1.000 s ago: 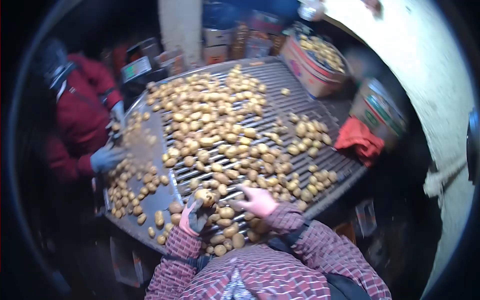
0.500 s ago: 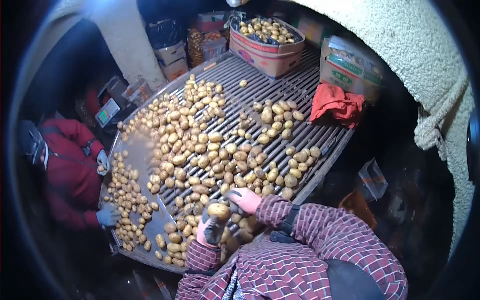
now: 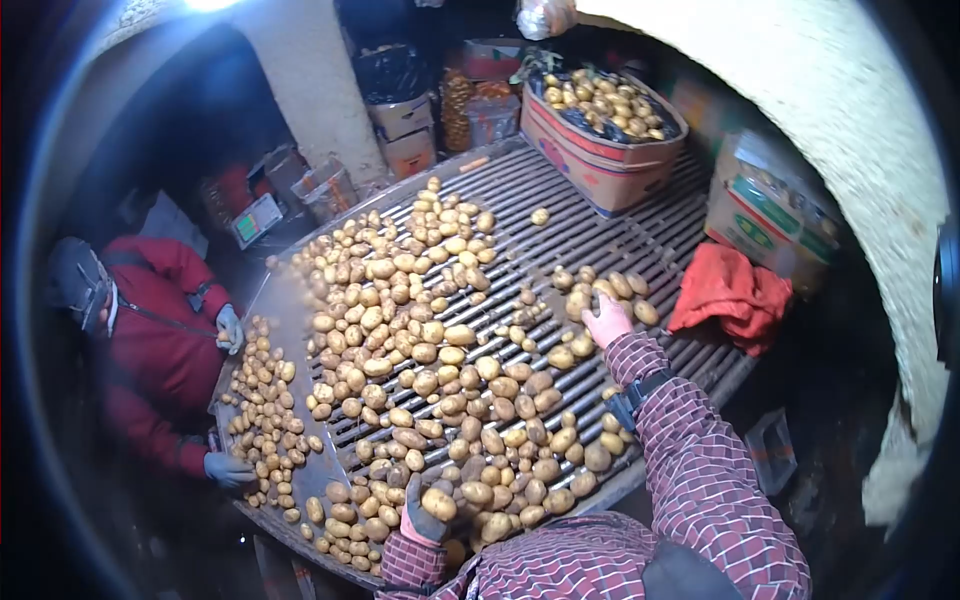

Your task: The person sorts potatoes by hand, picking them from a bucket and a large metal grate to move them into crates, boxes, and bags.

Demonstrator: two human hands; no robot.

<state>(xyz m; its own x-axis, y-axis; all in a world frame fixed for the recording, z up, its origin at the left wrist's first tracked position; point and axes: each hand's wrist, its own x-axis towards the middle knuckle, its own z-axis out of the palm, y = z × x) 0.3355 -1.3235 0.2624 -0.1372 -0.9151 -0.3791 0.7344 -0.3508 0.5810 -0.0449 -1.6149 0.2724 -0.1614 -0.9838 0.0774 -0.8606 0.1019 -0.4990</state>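
Observation:
My left hand (image 3: 424,518), in a pink glove with dark grey fingers, is closed around a potato (image 3: 438,503) near the front edge of the slatted table. Stretched out to the right, my right hand (image 3: 607,323) is in the same kind of glove. It lies at a small cluster of potatoes (image 3: 628,287), touching one potato (image 3: 577,305) at its left side. Its fingers are mostly hidden behind the back of the glove. Many loose potatoes (image 3: 425,384) are spread over the slatted table (image 3: 520,240) between and beyond my hands.
A cardboard box of potatoes (image 3: 600,165) stands at the back of the table. A red cloth (image 3: 733,297) lies at the right edge beside another carton (image 3: 765,205). At the left, a person in dark red (image 3: 160,340) with gloved hands works at smaller potatoes (image 3: 268,440).
My right hand has moved from beside my left hand out to the potato cluster at the right. My left hand keeps its potato. The camera view has shifted.

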